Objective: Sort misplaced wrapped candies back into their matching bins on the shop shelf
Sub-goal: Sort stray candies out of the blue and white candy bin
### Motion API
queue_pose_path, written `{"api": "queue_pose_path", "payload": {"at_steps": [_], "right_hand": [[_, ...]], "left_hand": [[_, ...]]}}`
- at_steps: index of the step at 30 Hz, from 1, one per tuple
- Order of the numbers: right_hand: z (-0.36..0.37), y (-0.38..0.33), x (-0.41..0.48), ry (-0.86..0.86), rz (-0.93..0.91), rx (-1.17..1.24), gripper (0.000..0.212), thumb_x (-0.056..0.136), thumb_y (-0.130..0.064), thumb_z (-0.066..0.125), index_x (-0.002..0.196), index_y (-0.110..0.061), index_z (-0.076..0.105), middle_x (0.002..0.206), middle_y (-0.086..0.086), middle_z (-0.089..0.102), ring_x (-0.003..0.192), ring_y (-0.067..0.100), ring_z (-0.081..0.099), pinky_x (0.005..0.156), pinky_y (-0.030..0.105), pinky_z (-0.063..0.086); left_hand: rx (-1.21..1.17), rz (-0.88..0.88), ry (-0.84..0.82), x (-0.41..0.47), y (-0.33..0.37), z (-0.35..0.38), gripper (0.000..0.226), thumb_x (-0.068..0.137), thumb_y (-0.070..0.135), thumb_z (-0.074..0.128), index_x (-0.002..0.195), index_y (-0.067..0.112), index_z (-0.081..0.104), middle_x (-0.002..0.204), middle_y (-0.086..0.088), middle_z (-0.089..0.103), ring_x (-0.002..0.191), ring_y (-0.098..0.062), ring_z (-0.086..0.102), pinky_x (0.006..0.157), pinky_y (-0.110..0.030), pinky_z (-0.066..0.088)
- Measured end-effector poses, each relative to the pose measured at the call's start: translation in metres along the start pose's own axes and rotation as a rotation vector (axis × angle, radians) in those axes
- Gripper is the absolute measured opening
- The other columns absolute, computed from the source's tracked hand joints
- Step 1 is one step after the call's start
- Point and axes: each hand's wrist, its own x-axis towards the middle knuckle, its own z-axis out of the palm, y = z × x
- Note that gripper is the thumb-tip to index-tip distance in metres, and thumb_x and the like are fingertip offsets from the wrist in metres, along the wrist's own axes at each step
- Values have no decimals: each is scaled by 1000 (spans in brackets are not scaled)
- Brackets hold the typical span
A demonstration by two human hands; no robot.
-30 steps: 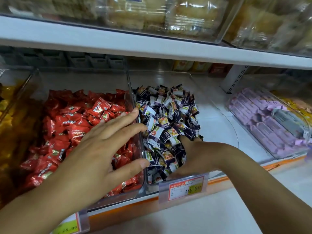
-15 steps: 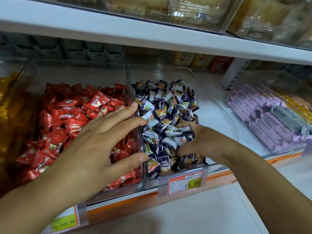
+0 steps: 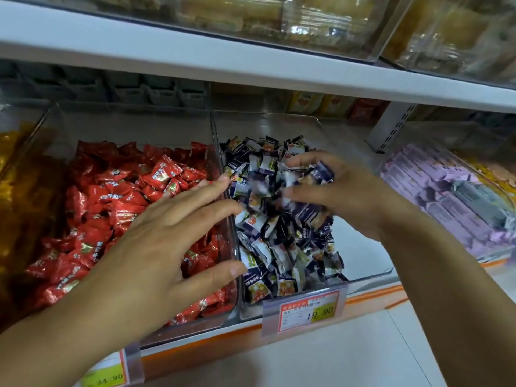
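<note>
Two clear bins stand side by side on the shelf. The left bin (image 3: 223,319) is full of red wrapped candies (image 3: 111,208). The middle bin (image 3: 368,275) holds a heap of dark blue and white wrapped candies (image 3: 282,247). My left hand (image 3: 167,247) is spread flat over the red candies, its fingertips at the wall between the two bins. My right hand (image 3: 343,196) is raised above the blue heap, fingers curled round a handful of blue and white candies, some blurred in motion below it.
A yellow-wrapped bin (image 3: 16,191) is at far left, a bin of lilac packets (image 3: 446,202) at right. Price tags (image 3: 307,311) hang on the orange shelf edge. An upper shelf (image 3: 251,65) with clear boxes overhangs the bins.
My right hand has risen out of the front of the blue candy heap with a handful and moved back over the pile. My left hand stays spread over the red candies.
</note>
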Motion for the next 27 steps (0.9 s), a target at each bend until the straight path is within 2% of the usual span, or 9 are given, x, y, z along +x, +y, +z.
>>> {"api": "queue_pose_path", "payload": {"at_steps": [3, 7, 9, 12, 17, 20, 22, 25, 27], "right_hand": [[-11, -7, -12, -216, 22, -341, 58, 64, -57, 74, 117, -63, 51, 142, -26, 40, 121, 6, 47, 98, 30, 36], [-5, -10, -15, -117, -140, -713, 41, 84, -52, 64, 123, -57, 52, 153, -22, 24, 138, 1, 24, 103, 22, 23], [22, -8, -14, -124, -267, -821, 59, 79, -59, 65, 133, -53, 43, 159, -16, 8, 145, 9, -1, 118, 34, 9], [59, 6, -6, -266, -398, -975, 75, 72, -63, 67, 138, -49, 34, 157, -20, -15, 144, 14, -24, 115, 55, -14], [27, 32, -1, -226, -286, -960, 50, 75, -55, 69, 122, -53, 50, 157, -26, -6, 145, 7, -16, 116, 56, -6], [-2, 30, -14, -377, -168, -838, 38, 77, -59, 68, 113, -58, 56, 153, -36, -5, 143, -2, -12, 119, 42, 3], [-14, 14, -24, -390, -72, -701, 30, 78, -62, 65, 107, -59, 60, 148, -39, 14, 140, -6, 11, 113, 27, 19], [-9, -9, -2, -175, -247, -669, 17, 91, -48, 56, 107, -48, 64, 131, -29, 47, 121, -4, 44, 98, 20, 36], [14, -24, 36, -62, -383, -767, 26, 98, -38, 50, 122, -36, 60, 131, -14, 53, 117, 9, 50, 94, 25, 41]], "left_hand": [[9, 12, -12, -5, -6, 16, 62, 85, 75, 39, 141, 49, 32, 157, 26, 14, 144, 2, 15, 111, -41, 20], [-26, -34, -58, -1, -7, 13, 63, 83, 77, 41, 140, 50, 33, 157, 25, 15, 145, -3, 17, 113, -48, 21], [-34, -35, -24, -1, -6, 11, 64, 82, 80, 36, 140, 52, 31, 155, 30, 11, 144, 4, 10, 111, -38, 18], [6, -54, -32, -1, -4, 6, 67, 79, 82, 34, 139, 52, 32, 153, 35, 7, 142, 9, 3, 110, -29, 14], [39, -57, -64, -3, -6, 1, 66, 78, 85, 31, 138, 57, 28, 152, 38, 4, 142, 10, -1, 112, -30, 8], [55, -40, -70, -5, -3, 1, 66, 77, 86, 27, 138, 62, 20, 151, 40, -2, 141, 13, -5, 112, -26, 5], [50, -30, -67, -5, -5, 3, 65, 77, 87, 26, 138, 64, 19, 151, 40, -5, 140, 13, -8, 111, -25, 7], [37, -17, -76, 2, -12, 7, 60, 80, 86, 28, 135, 65, 22, 155, 33, -3, 145, 4, -4, 114, -39, 11], [35, -23, -84, 9, -14, 7, 56, 79, 87, 28, 131, 68, 22, 155, 33, -2, 146, 2, -3, 115, -42, 12]]}}
